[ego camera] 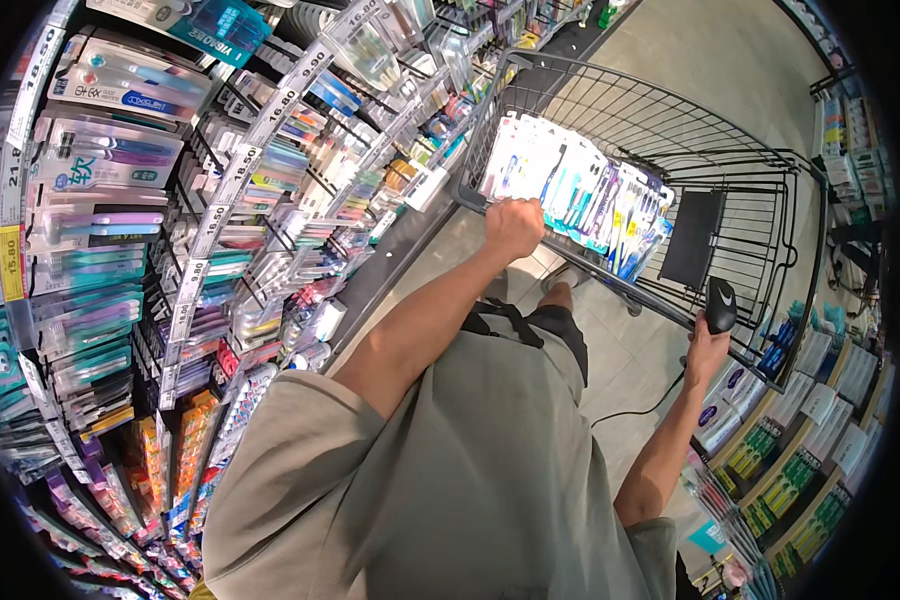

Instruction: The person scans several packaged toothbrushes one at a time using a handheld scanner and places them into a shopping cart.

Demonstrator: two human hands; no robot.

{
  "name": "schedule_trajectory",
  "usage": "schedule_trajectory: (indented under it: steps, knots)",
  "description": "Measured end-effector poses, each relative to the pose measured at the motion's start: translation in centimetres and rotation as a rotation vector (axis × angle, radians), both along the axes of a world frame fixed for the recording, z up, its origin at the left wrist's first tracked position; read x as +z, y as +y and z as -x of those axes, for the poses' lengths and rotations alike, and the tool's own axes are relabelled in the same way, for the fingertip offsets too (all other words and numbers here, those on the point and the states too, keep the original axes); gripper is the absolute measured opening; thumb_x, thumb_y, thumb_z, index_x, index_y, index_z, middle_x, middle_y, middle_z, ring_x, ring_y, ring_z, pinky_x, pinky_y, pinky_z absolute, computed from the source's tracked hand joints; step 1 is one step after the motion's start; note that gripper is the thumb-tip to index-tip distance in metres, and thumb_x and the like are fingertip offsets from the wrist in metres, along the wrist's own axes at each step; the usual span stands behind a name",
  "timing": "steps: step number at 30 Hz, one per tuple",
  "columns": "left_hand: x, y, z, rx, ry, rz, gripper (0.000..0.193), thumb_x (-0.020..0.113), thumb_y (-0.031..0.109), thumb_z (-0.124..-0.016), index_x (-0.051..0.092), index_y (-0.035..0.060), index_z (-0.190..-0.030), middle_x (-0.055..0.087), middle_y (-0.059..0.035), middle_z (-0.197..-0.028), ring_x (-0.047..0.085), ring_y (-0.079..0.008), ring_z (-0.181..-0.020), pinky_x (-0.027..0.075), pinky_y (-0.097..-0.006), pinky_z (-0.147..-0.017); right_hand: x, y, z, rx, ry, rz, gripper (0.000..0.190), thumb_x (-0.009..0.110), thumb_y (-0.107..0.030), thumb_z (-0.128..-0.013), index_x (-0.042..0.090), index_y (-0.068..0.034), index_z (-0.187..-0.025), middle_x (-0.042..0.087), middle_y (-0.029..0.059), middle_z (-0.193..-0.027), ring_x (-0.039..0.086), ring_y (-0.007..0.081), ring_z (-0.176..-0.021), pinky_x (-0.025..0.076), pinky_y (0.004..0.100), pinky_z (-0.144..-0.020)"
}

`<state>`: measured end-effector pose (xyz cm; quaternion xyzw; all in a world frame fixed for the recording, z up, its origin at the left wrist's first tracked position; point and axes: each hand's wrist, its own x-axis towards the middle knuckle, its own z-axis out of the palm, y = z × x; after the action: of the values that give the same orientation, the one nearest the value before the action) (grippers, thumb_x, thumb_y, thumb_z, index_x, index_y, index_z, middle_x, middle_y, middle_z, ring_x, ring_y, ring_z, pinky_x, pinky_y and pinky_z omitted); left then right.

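Ahead of me stands a dark wire shopping cart (645, 90). Packaged toothbrushes (585, 184) lie side by side in a row in its basket. My left hand (515, 227) is closed around the near edge of the cart, beside the left end of that row. My right hand (708, 350) grips a black handheld barcode scanner (721, 305) at the cart's right side, by its handle bar. From near that hand a black cable (641, 412) hangs down. A dark panel (692, 238) is fixed to the wires of the cart between the packages and the scanner.
Tall racks of hanging toothbrush packs (112, 150) with price strips (217, 202) line the left side. Lower right, shelves (795, 450) hold boxes and green-and-yellow packs. Tiled floor (607, 360) shows beneath the cart, and a dark shelf base (390, 262) runs along the left rack.
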<state>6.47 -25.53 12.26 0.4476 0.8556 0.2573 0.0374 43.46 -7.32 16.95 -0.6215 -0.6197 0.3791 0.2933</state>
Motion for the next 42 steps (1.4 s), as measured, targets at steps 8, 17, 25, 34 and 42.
schedule_trajectory:
  steps: [8, 17, 25, 34, 42]
  knots:
    - [0.0, -1.9, -0.4, -0.029, 0.006, 0.017, 0.021, 0.057, 0.022, -0.089, 0.066, 0.0069, -0.078, 0.069, -0.0146, -0.078, 0.067, -0.0342, -0.076, 0.053, -0.0459, -0.069, 2.0, -3.2, 0.2, -0.096, 0.223, 0.16, 0.018, 0.067, -0.019, -0.094, 0.062, -0.003, -0.1, 0.054, -0.0004, -0.073, 0.052, 0.01, -0.051, 0.044, 0.0266, -0.048]
    - [1.2, -3.5, -0.5, 0.016, 0.05, 0.031, 0.029, 0.057, 0.029, -0.091, 0.064, 0.0076, -0.073, 0.066, -0.0141, -0.072, 0.066, -0.0336, -0.073, 0.049, -0.0495, -0.066, 0.9, -4.6, 0.4, -0.083, 0.264, 0.114, 0.021, 0.069, -0.013, -0.091, 0.062, -0.002, -0.108, 0.06, 0.0021, -0.084, 0.053, 0.0085, -0.057, 0.047, 0.0245, -0.048]
    - [0.6, -5.3, -0.4, -0.111, 0.125, -0.15, 0.025, 0.062, 0.03, -0.088, 0.061, 0.0098, -0.073, 0.063, -0.0079, -0.072, 0.062, -0.0289, -0.073, 0.045, -0.0447, -0.065, 1.9, -5.8, 1.6, -0.11, 0.277, 0.095, 0.015, 0.068, -0.017, -0.092, 0.063, -0.003, -0.097, 0.058, 0.0005, -0.076, 0.052, 0.009, -0.051, 0.044, 0.0256, -0.048]
    - [0.6, -4.9, -0.8, -0.081, 0.164, -0.213, 0.022, 0.061, 0.028, -0.088, 0.061, 0.0111, -0.073, 0.061, -0.006, -0.07, 0.06, -0.0269, -0.069, 0.044, -0.0416, -0.068, 0.7, -5.6, 0.4, -0.105, 0.307, 0.086, 0.024, 0.067, -0.016, -0.093, 0.061, -0.002, -0.112, 0.056, 0.0011, -0.078, 0.052, 0.0095, -0.052, 0.043, 0.0258, -0.047]
    - [2.6, -3.8, -0.7, -0.039, -0.062, 0.054, 0.022, 0.062, 0.029, -0.085, 0.067, 0.0078, -0.082, 0.067, -0.0123, -0.076, 0.066, -0.0312, -0.079, 0.049, -0.0462, -0.072, 0.5, -5.4, 0.0, -0.149, 0.281, 0.135, 0.02, 0.067, -0.015, -0.093, 0.061, -0.002, -0.106, 0.055, 0.0, -0.075, 0.051, 0.0092, -0.054, 0.042, 0.0256, -0.05]
